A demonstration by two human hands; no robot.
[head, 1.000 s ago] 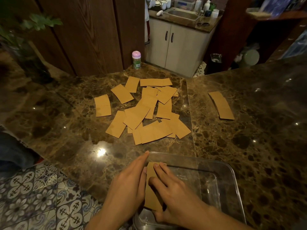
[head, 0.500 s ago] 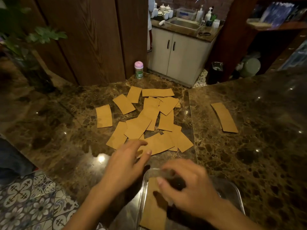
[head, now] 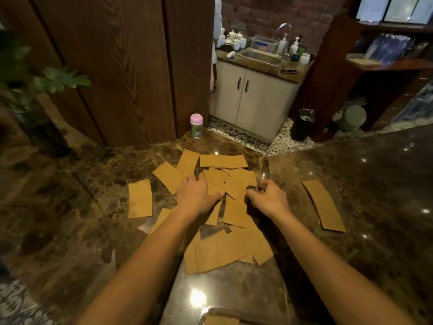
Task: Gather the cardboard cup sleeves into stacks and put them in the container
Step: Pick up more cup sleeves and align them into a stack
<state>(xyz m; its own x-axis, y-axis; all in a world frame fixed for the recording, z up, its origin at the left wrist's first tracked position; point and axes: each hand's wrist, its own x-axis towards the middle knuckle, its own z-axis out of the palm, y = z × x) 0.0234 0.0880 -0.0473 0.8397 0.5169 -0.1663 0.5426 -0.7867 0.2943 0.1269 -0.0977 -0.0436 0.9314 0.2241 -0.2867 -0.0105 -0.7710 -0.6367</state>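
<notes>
Left hand [head: 196, 195] spread flat on the scattered sleeves [head: 236, 184] mid-counter [head: 375, 195]; right hand [head: 269, 199] curled at the pile's edge, whether gripping one is unclear. A stack [head: 324, 206] lies well to the right, a lone sleeve [head: 140, 198] to the left. A few already sit in the container [head: 210, 311] nearest the person; most, it seems, remain to be gathered.
</notes>
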